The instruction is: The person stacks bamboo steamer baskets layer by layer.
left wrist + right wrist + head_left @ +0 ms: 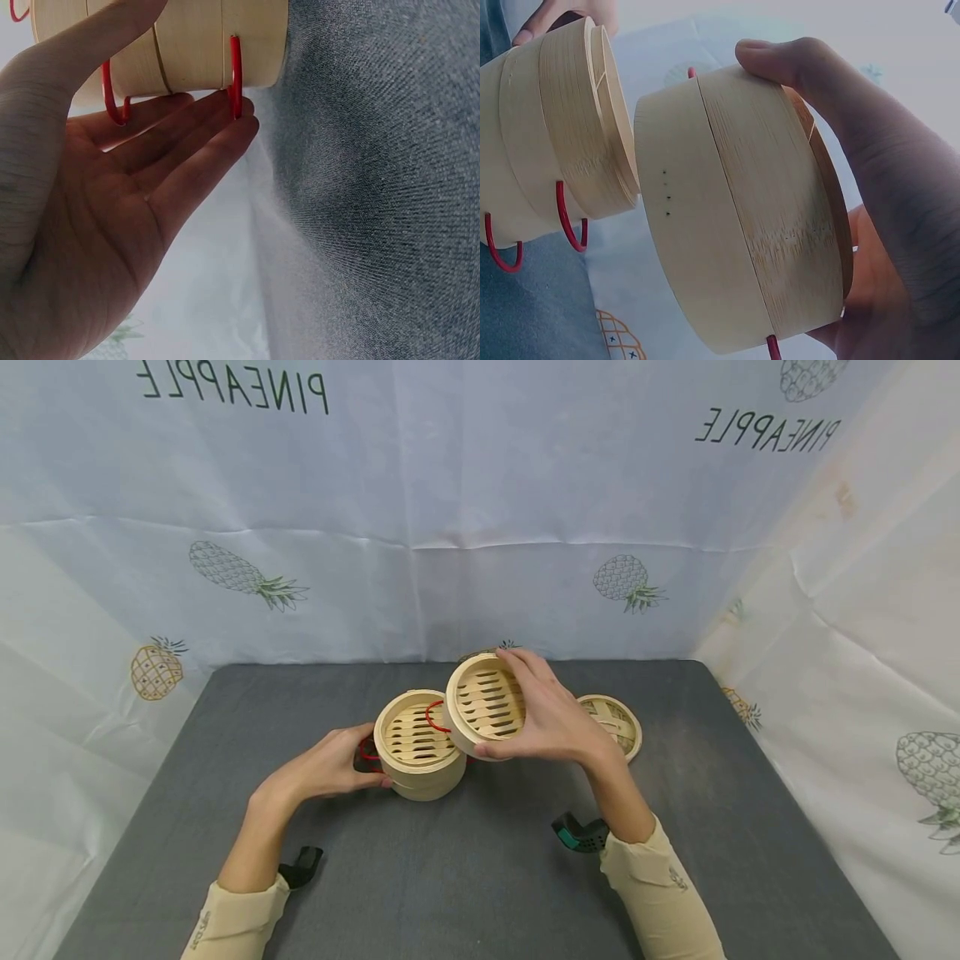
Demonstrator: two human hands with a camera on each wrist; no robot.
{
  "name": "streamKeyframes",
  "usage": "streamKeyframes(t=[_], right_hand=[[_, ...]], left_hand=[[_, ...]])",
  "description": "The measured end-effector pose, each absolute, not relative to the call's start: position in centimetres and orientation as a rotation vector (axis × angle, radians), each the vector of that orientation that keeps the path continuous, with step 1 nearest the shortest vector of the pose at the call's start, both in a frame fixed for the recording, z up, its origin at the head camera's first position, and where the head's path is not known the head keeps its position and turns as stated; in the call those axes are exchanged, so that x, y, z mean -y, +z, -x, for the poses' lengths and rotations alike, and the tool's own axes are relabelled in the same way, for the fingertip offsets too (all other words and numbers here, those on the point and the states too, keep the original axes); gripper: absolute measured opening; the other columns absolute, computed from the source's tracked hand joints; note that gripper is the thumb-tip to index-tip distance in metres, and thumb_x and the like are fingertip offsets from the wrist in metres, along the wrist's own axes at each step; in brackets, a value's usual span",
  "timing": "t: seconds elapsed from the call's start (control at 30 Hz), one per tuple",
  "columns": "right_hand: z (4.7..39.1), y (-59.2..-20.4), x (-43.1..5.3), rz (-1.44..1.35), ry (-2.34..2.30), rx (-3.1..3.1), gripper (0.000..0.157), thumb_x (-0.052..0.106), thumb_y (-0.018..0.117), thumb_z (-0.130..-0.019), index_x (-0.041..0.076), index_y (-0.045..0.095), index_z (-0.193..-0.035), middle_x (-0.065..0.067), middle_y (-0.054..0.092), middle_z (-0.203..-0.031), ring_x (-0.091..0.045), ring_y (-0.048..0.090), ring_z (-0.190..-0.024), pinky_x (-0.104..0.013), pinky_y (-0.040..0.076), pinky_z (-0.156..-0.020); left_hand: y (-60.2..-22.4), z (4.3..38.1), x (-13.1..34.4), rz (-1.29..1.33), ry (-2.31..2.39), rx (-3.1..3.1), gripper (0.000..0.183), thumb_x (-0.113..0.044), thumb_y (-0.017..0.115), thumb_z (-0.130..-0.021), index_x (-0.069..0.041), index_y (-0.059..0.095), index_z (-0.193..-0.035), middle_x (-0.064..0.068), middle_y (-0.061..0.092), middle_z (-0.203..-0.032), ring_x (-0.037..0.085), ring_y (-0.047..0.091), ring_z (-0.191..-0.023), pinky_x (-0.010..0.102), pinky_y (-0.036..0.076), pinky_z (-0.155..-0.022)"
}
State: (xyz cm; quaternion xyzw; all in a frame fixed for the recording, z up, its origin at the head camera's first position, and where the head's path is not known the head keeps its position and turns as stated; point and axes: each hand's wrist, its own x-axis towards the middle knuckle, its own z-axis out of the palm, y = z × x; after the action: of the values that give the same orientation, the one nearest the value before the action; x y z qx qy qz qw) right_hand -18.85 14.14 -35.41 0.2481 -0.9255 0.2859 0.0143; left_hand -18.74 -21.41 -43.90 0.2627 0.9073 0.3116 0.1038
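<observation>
In the head view my right hand (pixel 551 714) grips a round bamboo steamer basket (pixel 487 706) by its sides, thumb at the front and fingers at the back. The basket is raised and tilted, its slatted inside showing. To its left stands a stack of bamboo steamer baskets (pixel 423 781) on the table. My left hand (pixel 330 766) holds the stack's left side between thumb and fingers, near red loop handles (pixel 236 75). The right wrist view shows the lifted basket (pixel 742 210) close beside the stack (pixel 562 127); whether they touch I cannot tell.
A woven bamboo lid (pixel 630 731) lies on the dark grey table (pixel 480 877), behind my right wrist. A pale pineapple-print cloth (pixel 450 593) hangs along the table's back and sides. A black device (pixel 581 835) sits at my right wrist, another (pixel 302 867) at my left.
</observation>
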Motion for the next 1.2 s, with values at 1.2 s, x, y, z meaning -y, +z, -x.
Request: streamKeyframes(t=[1.2], right_hand=[[19.8,-35.5,-10.7,-0.827,0.827,2.855,0.13,0.07,0.09,-0.069,0.016,0.03,-0.171,-0.01,0.036,-0.171,-0.032,0.039,-0.158,-0.062,0.048,-0.121]], left_hand=[[-43.9,18.6,21.4,-0.771,0.939,-2.664,0.072,-0.035,0.093,-0.088,-0.001,0.062,-0.143,0.006,0.077,-0.119,0.015,0.074,-0.104,0.04,0.063,-0.089]])
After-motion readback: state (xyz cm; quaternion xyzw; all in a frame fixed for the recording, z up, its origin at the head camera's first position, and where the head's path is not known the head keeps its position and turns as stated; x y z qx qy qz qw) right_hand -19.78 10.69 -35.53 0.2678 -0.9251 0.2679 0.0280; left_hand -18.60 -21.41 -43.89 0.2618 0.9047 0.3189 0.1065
